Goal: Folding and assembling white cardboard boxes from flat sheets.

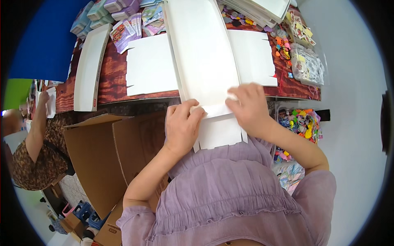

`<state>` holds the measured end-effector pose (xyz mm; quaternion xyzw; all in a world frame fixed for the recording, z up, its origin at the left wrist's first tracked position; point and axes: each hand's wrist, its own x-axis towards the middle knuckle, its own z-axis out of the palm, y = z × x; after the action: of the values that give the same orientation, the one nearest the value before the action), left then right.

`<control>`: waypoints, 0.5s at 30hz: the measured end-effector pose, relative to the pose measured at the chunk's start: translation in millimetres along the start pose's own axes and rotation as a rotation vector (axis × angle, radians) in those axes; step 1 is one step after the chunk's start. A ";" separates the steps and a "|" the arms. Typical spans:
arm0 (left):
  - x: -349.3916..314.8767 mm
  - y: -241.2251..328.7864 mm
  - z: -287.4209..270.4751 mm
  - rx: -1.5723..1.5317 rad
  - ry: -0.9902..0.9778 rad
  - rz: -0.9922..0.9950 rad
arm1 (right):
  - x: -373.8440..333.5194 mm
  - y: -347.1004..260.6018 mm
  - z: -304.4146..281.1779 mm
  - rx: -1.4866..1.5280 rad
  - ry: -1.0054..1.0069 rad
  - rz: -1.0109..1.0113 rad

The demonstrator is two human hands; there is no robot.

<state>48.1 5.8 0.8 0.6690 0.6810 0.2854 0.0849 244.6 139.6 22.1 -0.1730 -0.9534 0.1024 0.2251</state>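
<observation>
A long, shallow white cardboard box (205,53) lies lengthwise in front of me, its near end over the table edge and toward my lap. At that end the side walls stand up, and a notched flap (219,131) extends toward me. My left hand (182,125) is closed on the near left corner, fingers bent over the wall. My right hand (251,107) grips the near right corner, thumb and fingers pinched at the folded edge. Between the hands runs a folded strip of the card. Flat white card with slits (152,63) lies under the box, showing on both sides.
A finished-looking white tray (88,67) rests on the patterned red table (113,78) at left. Colourful packets (125,33) lie at the back; more white trays (262,10) are stacked back right. Plastic containers of small pieces (308,65) stand right. An open brown carton (96,151) and another person (41,156) are left.
</observation>
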 end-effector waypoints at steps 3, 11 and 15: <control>0.1 -0.7 -3.0 0.003 0.000 0.157 | -9.2 -5.7 15.1 0.008 -0.009 -0.129; 4.7 14.0 -12.4 0.231 0.072 0.241 | -2.1 -7.1 7.7 0.159 -0.198 -0.050; -0.6 24.9 -15.1 0.251 -0.110 0.238 | -6.3 -25.0 -1.1 0.228 -0.276 0.005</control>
<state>62.1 -0.4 25.6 0.7648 0.6216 0.1692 0.0032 243.2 114.4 27.4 -0.1329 -0.9570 0.2332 0.1103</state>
